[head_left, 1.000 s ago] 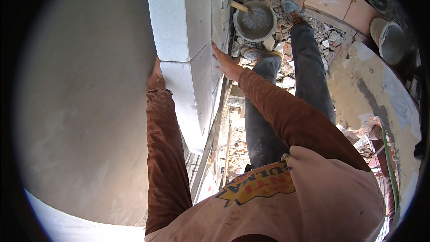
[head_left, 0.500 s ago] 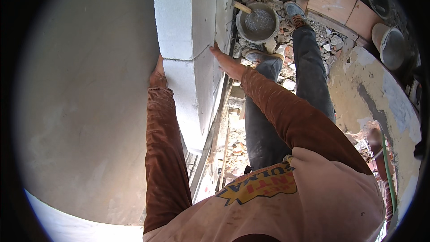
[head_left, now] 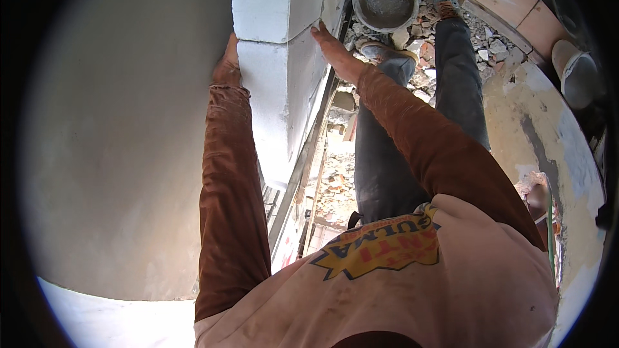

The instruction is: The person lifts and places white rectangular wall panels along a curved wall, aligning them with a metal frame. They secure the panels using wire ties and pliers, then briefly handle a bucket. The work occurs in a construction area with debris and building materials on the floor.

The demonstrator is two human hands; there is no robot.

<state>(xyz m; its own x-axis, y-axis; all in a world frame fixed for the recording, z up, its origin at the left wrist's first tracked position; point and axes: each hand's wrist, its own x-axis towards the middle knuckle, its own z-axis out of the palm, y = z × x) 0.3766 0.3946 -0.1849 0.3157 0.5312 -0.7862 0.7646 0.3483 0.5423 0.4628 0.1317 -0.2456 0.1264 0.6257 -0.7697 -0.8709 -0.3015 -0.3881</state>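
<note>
In the head view, white blocks [head_left: 263, 84]: seemingly steadied, one on either side of the joint [head_left: 263, 41].
Left hand [head_left: 227, 61]: placed on their left; fingers hidden, grip cannot be told.
Right hand [head_left: 336, 52]: laid on right face, fingers extended, nothing grasped.
Next move: even pressure probably needed.

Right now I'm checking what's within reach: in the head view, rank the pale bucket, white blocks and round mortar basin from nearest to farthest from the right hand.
1. White blocks: immediately left of the right hand.
2. Round mortar basin: above and right.
3. Pale bucket: far right.
</note>
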